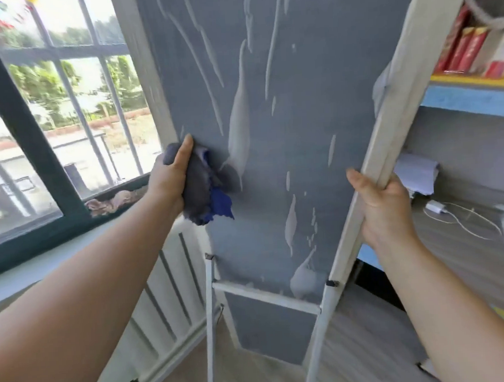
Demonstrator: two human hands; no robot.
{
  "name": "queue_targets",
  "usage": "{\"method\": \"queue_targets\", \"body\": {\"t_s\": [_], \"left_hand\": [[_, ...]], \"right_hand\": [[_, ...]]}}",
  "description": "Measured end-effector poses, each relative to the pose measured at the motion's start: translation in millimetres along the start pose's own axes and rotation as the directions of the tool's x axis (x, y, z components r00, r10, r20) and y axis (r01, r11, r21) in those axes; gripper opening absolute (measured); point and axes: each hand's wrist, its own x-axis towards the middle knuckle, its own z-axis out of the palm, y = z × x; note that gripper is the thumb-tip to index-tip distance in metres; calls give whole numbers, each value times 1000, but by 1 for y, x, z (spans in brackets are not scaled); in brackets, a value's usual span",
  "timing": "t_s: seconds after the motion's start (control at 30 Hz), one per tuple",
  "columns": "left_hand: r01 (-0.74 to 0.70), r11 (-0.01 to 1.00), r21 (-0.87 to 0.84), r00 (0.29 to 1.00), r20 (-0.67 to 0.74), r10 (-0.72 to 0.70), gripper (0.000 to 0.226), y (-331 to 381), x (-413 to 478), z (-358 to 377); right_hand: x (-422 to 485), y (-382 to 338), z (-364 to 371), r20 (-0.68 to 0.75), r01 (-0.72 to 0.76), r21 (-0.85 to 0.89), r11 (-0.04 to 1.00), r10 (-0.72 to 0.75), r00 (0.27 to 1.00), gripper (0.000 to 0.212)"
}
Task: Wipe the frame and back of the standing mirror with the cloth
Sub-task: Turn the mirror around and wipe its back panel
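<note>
Centrally, I see the standing mirror (pixel 271 131) from behind, its grey backing streaked with pale patches, leaning between a window (pixel 65 113) on the left and a bookshelf (pixel 470 97) on the right. Its white frame (pixel 393 125) borders both long edges, and a white stand (pixel 265 296) crosses the lower back. The right hand (pixel 386 210) curls its fingers round the right frame edge. The left hand (pixel 168 180) clutches the bunched grey-and-blue cloth (pixel 204 190), pressing it to the backing beside the left frame edge.
</note>
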Motion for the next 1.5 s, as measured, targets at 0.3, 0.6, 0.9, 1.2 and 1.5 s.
{"method": "queue_targets", "body": {"t_s": [0.3, 0.6, 0.9, 1.2, 1.5], "left_hand": [[113, 992, -51, 985, 138, -105, 45, -43, 61, 39], [205, 971, -120, 934, 322, -158, 53, -72, 118, 53], [344, 928, -147, 788, 583, -200, 27, -69, 147, 57], [636, 762, 123, 408, 784, -467, 82, -84, 149, 78], [665, 667, 336, 282, 714, -641, 97, -107, 143, 88]], "right_hand": [[11, 21, 0, -89, 72, -67, 995, -78, 993, 21], [-18, 21, 38, -181, 175, -264, 949, -227, 957, 21], [-94, 18, 109, -264, 111, -531, 840, -288, 920, 23], [-143, 43, 141, -383, 6, -617, 787, -306, 872, 23], [-175, 67, 171, -343, 67, -702, 709, -419, 841, 49]]}}
